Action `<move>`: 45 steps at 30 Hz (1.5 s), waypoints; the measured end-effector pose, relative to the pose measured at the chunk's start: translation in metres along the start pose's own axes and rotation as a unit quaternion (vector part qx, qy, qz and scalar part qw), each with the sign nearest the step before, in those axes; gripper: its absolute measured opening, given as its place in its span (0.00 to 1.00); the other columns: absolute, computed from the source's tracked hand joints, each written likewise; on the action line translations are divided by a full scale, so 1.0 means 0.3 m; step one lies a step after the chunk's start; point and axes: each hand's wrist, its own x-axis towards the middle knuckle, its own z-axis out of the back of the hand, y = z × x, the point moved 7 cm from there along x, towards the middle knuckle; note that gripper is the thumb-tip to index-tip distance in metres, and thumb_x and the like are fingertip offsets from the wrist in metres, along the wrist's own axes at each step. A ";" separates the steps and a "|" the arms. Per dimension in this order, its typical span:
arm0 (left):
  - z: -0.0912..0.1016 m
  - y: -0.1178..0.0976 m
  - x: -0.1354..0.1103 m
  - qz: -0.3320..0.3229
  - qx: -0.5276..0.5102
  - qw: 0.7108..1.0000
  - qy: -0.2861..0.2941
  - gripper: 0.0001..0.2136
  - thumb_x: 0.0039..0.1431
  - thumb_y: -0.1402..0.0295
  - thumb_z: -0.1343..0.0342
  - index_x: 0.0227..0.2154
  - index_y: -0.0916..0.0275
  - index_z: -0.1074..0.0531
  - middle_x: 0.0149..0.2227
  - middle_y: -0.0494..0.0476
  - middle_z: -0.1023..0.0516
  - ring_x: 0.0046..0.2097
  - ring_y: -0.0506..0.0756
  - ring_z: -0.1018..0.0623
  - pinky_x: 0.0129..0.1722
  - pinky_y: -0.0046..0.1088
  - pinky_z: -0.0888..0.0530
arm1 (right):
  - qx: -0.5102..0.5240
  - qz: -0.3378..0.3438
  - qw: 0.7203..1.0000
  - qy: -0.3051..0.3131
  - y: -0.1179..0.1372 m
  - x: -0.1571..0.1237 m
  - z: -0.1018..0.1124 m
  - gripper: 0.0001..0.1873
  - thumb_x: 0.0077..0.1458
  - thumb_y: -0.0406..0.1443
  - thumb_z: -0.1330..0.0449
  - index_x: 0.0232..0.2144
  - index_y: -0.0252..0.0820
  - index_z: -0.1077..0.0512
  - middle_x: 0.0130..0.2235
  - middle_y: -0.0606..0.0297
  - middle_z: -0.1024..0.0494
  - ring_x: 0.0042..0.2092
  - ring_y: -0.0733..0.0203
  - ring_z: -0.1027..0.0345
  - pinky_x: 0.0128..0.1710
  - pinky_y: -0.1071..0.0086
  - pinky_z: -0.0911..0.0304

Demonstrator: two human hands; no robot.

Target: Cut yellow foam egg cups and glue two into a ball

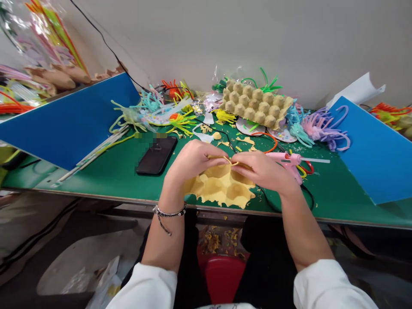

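Observation:
A yellow egg carton (222,184) with a ragged, torn front edge lies at the front of the green table. My left hand (201,156) grips its far rim, thumb and fingers pinched together. Close beside it, my right hand (257,167) pinches the same rim, and the card between the two hands is bent or split. Some fingertips are hidden behind the carton. A pink glue gun (288,161) with a clear glue stick lies just right of my right hand. Left of my left hand rests a black phone (157,155).
Torn yellow scraps (246,140) lie behind my hands. Farther back are a beige egg tray (257,103), yellow pipe cleaners (182,124) and purple ones (328,126). Blue boards stand at left (77,120) and right (373,150). A dark cable (307,195) runs near the front edge.

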 end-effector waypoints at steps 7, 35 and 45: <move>-0.009 -0.009 -0.001 -0.033 -0.082 0.996 0.029 0.09 0.59 0.66 0.42 0.29 0.63 0.19 0.29 0.55 0.16 0.30 0.49 0.19 0.30 0.18 0.29 | -0.072 0.033 0.997 0.001 0.034 -0.030 -0.010 0.11 0.62 0.33 0.50 0.29 0.40 0.32 0.30 0.63 0.26 0.31 0.64 0.37 0.31 0.72 0.49; -0.033 0.007 0.009 -0.020 -0.094 0.994 0.052 0.12 0.60 0.62 0.44 0.29 0.62 0.19 0.28 0.53 0.16 0.28 0.48 0.20 0.28 0.19 0.31 | -0.087 -0.044 0.995 -0.012 0.009 -0.047 -0.009 0.09 0.58 0.36 0.47 0.32 0.39 0.28 0.30 0.63 0.24 0.31 0.63 0.34 0.31 0.71 0.47; -0.026 -0.014 0.002 -0.040 0.007 0.999 0.028 0.09 0.59 0.65 0.42 0.28 0.62 0.19 0.26 0.54 0.17 0.26 0.49 0.21 0.25 0.20 0.33 | 0.070 -0.167 0.979 0.094 -0.050 -0.020 -0.020 0.13 0.54 0.41 0.45 0.29 0.38 0.27 0.26 0.68 0.28 0.28 0.67 0.41 0.29 0.71 0.50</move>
